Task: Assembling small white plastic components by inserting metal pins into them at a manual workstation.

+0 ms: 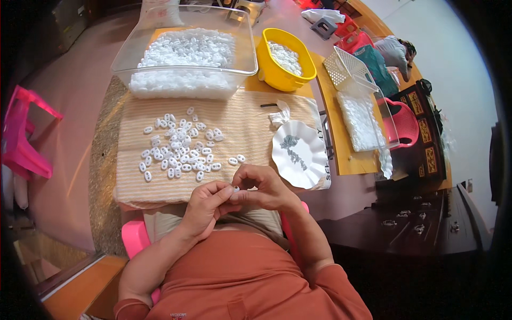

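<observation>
My left hand [204,207] pinches a small white plastic piece [236,189] between thumb and finger, just off the table's near edge. Against it, the closed fingers of my right hand [262,188] meet at the same piece; whatever they grip is too small to make out. Beyond my hands, a loose pile of white oval two-holed plastic pieces [184,144] is spread over the striped cloth [240,120]. Two more ovals [237,159] lie apart, close to my right hand. To the right, a white wavy-rimmed plate [312,140] bears a scatter of tiny dark grey parts [294,152].
A big clear tub [184,80] full of white pieces stands at the back, beside a yellow basin [285,80] holding more. A crumpled white bag [280,114] lies behind the plate. On the right are a white basket [346,69] and another clear bin [360,122]. Someone sits far right.
</observation>
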`<state>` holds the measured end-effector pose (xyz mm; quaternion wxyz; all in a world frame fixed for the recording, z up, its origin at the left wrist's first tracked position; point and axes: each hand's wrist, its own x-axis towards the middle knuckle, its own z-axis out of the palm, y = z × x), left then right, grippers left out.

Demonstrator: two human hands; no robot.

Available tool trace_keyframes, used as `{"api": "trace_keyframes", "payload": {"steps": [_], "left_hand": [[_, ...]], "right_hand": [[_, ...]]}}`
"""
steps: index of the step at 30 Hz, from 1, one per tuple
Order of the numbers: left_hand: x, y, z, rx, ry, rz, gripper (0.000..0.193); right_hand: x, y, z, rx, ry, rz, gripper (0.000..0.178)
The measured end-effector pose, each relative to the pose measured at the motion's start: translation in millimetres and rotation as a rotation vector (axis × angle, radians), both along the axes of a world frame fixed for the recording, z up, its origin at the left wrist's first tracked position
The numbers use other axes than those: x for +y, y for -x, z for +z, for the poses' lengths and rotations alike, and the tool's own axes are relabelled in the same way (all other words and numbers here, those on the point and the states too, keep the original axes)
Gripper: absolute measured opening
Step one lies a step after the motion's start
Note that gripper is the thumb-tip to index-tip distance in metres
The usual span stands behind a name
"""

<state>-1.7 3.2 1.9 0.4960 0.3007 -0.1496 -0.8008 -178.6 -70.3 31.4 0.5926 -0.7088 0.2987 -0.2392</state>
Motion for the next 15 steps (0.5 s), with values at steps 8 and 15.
{"api": "trace_keyframes", "payload": {"steps": [8,15], "left_hand": [[1.8,2.8,1.7,-0.031,0.011,0.025,0.015],[0.5,2.9,4.5,-0.049,-0.012,0.04,0.017]], "right_hand": [[4.3,4.9,-5.9,-0.024,-0.008,-0.034,0.018],[8.2,2.4,-6.2,0.002,0.087,-0.084,0.02]]}}
